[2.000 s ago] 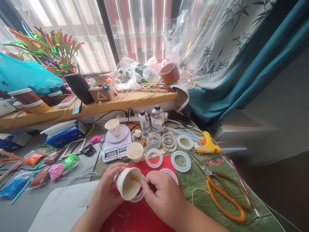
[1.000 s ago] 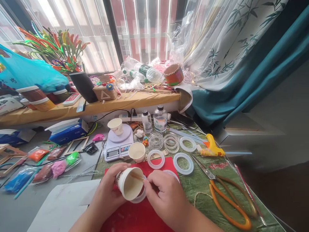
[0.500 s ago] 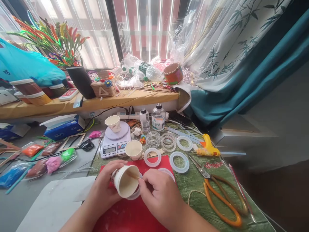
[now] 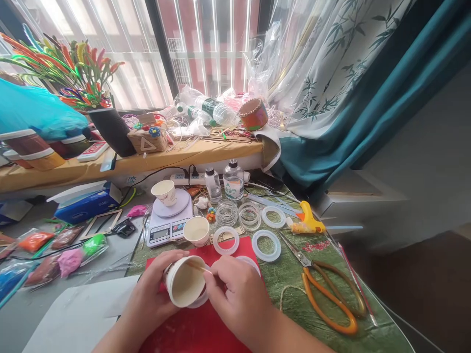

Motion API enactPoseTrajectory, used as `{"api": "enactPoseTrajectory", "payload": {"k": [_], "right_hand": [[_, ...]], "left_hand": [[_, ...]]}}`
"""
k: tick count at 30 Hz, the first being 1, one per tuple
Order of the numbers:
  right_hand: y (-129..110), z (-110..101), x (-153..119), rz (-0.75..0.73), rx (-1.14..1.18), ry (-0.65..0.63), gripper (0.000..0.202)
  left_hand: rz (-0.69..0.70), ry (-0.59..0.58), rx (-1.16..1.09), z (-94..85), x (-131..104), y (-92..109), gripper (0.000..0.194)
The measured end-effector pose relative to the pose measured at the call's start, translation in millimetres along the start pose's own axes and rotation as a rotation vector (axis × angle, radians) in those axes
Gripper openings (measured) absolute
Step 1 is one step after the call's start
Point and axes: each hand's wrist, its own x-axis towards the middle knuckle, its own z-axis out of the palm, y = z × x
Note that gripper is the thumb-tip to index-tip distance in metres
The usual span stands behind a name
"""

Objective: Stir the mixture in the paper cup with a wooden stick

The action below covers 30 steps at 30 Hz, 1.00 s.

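Observation:
Tilted toward me, a paper cup [image 4: 187, 283] is gripped around its side by my left hand [image 4: 152, 289]. My right hand [image 4: 239, 291] pinches a thin wooden stick [image 4: 198, 266] whose other end reaches inside the cup's rim. Under both hands lies a red sheet [image 4: 191, 328]. A clear ring mold, partly hidden, sits beneath the cup, and another is half covered behind my right hand. Just beyond, a second paper cup [image 4: 196, 231] stands upright beside a white ring mold [image 4: 225, 240].
Behind stands a scale [image 4: 171, 223] with a paper cup [image 4: 164, 192] on it, near two clear bottles [image 4: 233, 181]. To the right are ring molds [image 4: 266, 245], a yellow glue gun [image 4: 308, 219] and orange-handled scissors [image 4: 327, 299]. Clay packets [image 4: 69, 262] lie left.
The view has shifted, so most things appear slightly further left. My hands still hold the cup and stick, and the stick's angle in the cup has changed a little.

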Motion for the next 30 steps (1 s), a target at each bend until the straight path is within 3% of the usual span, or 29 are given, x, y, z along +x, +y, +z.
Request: {"api": "enactPoseTrajectory", "payload": {"k": [17,23,30], "right_hand": [[-4.7,-1.0,-3.1,0.112,0.165,-0.118,0.027],[-3.9,-0.3,-6.5,0.035,0.095,-0.119,0.033],[-4.5,-1.6,-5.9,0.062,0.145,-0.113,0.031]], "left_hand": [[-0.001,0.004,-0.109,-5.5,14.3,14.5,0.062],[0.011,-0.006,-0.116,-6.4,14.0,15.2,0.065],[0.012,-0.006,-0.11,-5.7,14.8,17.4,0.062]]}}
